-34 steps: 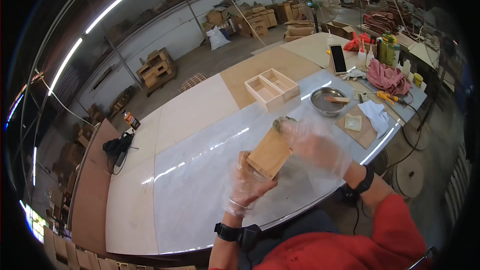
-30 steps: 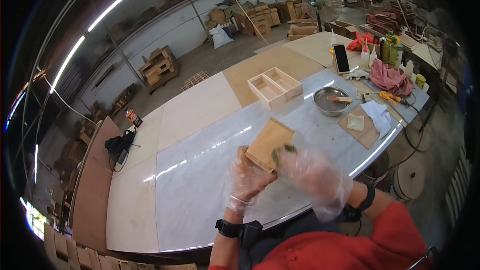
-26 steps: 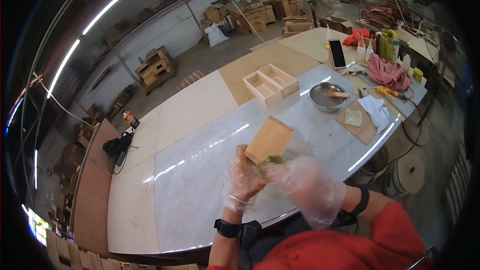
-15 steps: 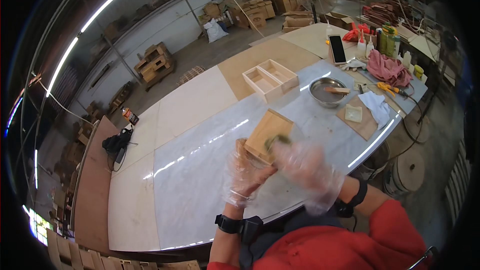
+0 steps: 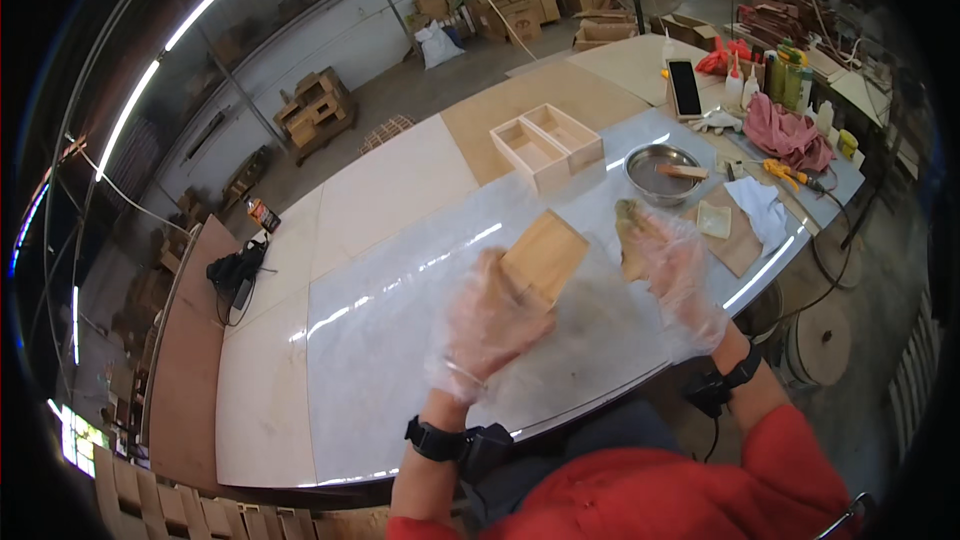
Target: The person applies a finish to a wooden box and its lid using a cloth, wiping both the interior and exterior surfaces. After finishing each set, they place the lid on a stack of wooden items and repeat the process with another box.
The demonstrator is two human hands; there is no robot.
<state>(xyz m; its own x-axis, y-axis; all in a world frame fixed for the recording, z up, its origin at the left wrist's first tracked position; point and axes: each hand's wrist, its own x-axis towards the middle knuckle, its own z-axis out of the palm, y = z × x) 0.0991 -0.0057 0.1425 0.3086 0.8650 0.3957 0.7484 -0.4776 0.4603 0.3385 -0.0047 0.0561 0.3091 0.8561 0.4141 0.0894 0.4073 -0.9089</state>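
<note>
Wooden piece: light-brown, rectangular, smooth-faced [image 5: 545,255], raised over the near middle of the glossy grey marbled tabletop [image 5: 390,390] and tilted.
Left hand: in a clear plastic glove [image 5: 492,318], grasping the piece by its near left end, fingers covering that part.
Right hand: also in clear plastic [image 5: 678,265], gripping a crumpled yellowish-green cloth pad [image 5: 630,232], apart from the piece.
Beyond the piece: an open pale-wood tray with two compartments [image 5: 570,171].
Near the right hand: a round, shiny steel bowl [image 5: 631,183] holding a reddish-brown wood strip [image 5: 682,171]; a translucent square dish [image 5: 713,221] on a flat tan board [image 5: 738,255], partly under a white cloth [image 5: 762,218].
Far right clutter: a crumpled pink cloth [image 5: 785,132], a yellow-handled corded tool [image 5: 782,174], a dark-screened phone propped upright [image 5: 685,88].
In the way: the right hand, between piece and board.
</note>
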